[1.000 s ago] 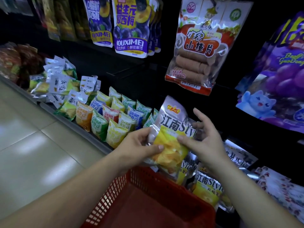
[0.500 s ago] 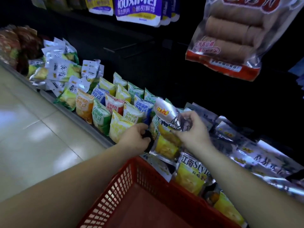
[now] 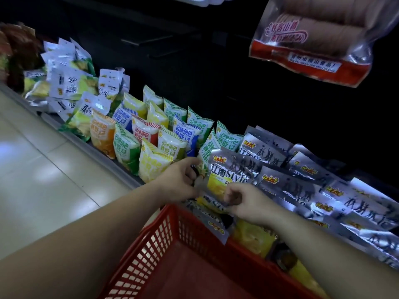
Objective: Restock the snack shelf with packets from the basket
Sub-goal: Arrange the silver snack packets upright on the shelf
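White-and-green packets (image 3: 71, 87) lie far up and left of the red basket (image 3: 164, 240), and small bright snack bags (image 3: 149, 137) stand in rows nearer, above its left corner. Just beyond the basket's far rim the left hand (image 3: 179, 182) pinches the left edge of a silver packet (image 3: 226, 180) with curled fingers; the right hand (image 3: 248, 201), also curled, grips its lower right edge. Right of the basket, matching silver packets (image 3: 323, 190) lie overlapping, and a clear red-banded bag (image 3: 313, 39) hangs high above.
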A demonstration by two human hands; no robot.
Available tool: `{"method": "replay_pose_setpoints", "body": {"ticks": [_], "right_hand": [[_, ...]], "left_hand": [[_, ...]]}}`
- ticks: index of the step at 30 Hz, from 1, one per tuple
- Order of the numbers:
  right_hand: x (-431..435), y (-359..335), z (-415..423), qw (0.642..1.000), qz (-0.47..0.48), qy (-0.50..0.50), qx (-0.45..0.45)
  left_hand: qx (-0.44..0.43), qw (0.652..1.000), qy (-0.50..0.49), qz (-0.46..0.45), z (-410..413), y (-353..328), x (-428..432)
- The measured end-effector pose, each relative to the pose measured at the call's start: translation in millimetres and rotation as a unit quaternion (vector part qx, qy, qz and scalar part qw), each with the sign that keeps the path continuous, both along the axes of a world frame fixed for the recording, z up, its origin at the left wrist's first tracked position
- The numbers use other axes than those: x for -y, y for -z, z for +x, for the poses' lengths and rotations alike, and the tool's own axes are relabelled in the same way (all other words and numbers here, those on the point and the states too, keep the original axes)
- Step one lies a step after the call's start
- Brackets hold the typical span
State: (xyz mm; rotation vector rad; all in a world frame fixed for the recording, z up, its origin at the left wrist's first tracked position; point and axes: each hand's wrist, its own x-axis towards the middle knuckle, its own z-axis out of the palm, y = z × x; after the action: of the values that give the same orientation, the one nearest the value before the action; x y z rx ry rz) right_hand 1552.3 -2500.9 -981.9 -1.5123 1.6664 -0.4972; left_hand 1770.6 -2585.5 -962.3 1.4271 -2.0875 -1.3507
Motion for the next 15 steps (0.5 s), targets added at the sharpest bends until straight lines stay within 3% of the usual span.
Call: {"method": "replay_pose_setpoints", "body": {"ticks": [3,5,7,9,11,12,14,15], "right_hand": [[-1,10,5,0.999,-0.018,0.023,0.011],[2,4,11,0.997,0.042,0.026,0.064],[8,-5,12,0.982,0.166,0.011,0.092],[16,-10,8,0.976,0.195,0.033,0.093],[24,-7,2,0.993,0.058,0.094,0.05],[28,-3,-4,0.99,-0.038,0.133,-0.015],[34,5,-14,0.955,-0.171,0.178,-0.166],[37,8,-19,0.942,-0.183,0.182,-0.213]], "left_hand": [[0.097,0.989,-0.013,-0.113,2,1,4],[0.082,0.993,-0.019,-0.087,3,1,5],[0.054,0.997,-0.001,-0.052,3,-1,4],[0.04,0.999,0.026,-0.024,3,2,3],[0.079,0.993,0.071,-0.042,2,7,-1],[0.089,0.991,0.079,-0.058,2,10,-1],[0.086,0.991,0.055,-0.083,2,13,2],[0.081,0.991,0.036,-0.095,3,13,4]]}}
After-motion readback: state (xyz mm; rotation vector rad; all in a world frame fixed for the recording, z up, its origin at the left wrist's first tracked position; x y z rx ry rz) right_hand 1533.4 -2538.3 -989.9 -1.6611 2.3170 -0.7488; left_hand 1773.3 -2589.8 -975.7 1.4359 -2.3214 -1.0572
